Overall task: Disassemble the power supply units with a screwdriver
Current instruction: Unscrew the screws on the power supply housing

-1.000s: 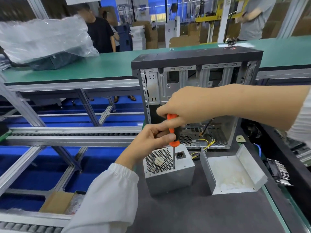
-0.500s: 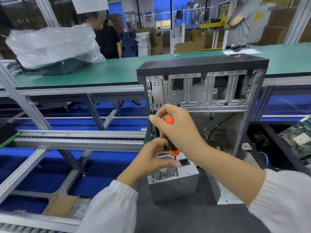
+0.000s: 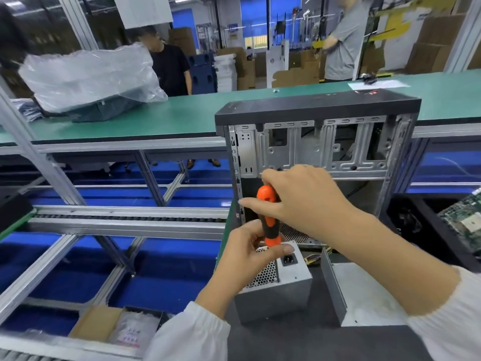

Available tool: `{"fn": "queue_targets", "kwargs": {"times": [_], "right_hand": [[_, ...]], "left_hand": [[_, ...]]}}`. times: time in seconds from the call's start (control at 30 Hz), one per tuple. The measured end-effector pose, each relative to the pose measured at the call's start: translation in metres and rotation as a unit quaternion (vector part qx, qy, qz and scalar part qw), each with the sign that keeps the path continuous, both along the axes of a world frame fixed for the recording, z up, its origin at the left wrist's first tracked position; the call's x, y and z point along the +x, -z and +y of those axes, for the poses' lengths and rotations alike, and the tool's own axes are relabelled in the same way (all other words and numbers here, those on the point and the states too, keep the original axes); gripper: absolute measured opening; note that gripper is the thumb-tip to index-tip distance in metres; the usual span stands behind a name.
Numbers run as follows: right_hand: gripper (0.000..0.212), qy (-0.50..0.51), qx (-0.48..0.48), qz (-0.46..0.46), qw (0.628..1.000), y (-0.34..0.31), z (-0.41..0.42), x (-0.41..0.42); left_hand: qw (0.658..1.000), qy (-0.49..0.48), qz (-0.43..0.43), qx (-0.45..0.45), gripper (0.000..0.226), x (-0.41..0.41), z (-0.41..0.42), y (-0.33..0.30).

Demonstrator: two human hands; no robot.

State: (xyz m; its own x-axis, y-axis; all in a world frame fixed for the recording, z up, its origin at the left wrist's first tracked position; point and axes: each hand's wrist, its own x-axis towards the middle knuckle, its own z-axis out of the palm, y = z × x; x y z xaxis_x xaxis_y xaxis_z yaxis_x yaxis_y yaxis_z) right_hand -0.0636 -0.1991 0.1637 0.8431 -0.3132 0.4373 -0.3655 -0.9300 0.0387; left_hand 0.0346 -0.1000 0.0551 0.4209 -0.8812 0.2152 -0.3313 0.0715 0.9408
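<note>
Your right hand (image 3: 299, 201) grips the orange-and-black screwdriver (image 3: 269, 217) upright over the power supply unit (image 3: 281, 287), which sits on the dark table (image 3: 299, 342) before the open computer case (image 3: 320, 142). Your left hand (image 3: 247, 259) pinches the handle's lower end; the tip seems to meet the unit's top, though it is partly hidden.

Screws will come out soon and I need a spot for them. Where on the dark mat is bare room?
The dark mat is bare in front of the grey metal power supply box, toward the viewer. Behind the box it is crowded: the open computer case and yellow cables. The grey metal cover fills the right side.
</note>
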Motion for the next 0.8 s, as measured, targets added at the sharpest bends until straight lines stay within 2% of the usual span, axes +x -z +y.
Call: {"fn": "queue_targets", "kwargs": {"times": [0.1,0.2,0.27,0.37,0.43,0.47,0.53,0.6,0.7,0.73,0.8], "right_hand": [[0.040,-0.078,0.113,0.040,0.990,-0.007,-0.010,-0.013],[0.017,-0.156,0.223,0.168,0.947,-0.026,-0.029,-0.026],[0.018,-0.178,0.230,0.225,0.930,-0.036,-0.037,-0.031],[0.033,-0.156,0.206,0.162,0.952,-0.036,-0.033,-0.029],[0.055,-0.095,0.131,0.111,0.981,-0.029,-0.020,-0.022],[0.058,-0.071,0.072,0.101,0.990,-0.024,-0.015,-0.018],[0.049,-0.082,-0.017,0.094,0.992,-0.015,-0.009,-0.012],[0.034,-0.147,0.010,0.112,0.983,-0.016,-0.010,-0.014],[0.013,-0.233,0.135,0.196,0.943,-0.031,-0.020,-0.020],[0.014,-0.249,0.162,0.222,0.929,-0.037,-0.024,-0.021],[0.028,-0.270,0.208,0.248,0.907,-0.047,-0.029,-0.021]], "left_hand": [[0.996,0.065,0.050,-0.018,0.035,0.000,0.001,-0.004],[0.994,0.082,0.056,-0.034,0.036,0.003,0.001,-0.008],[0.996,0.080,0.039,-0.030,0.028,0.003,-0.002,-0.009],[0.998,0.049,0.015,-0.030,0.019,0.004,-0.005,-0.008],[0.998,0.048,0.006,-0.043,0.016,0.004,-0.007,-0.006],[0.998,0.047,0.000,-0.042,0.020,0.002,-0.007,-0.005],[0.998,0.040,0.012,-0.036,0.020,0.001,-0.007,-0.005],[0.998,0.054,0.042,-0.015,0.029,0.007,-0.004,-0.008],[0.987,0.136,0.078,0.015,0.046,0.017,0.002,-0.013],[0.986,0.148,0.078,0.023,0.050,0.020,0.003,-0.014],[0.987,0.149,0.061,0.011,0.038,0.022,0.000,-0.017]]}}
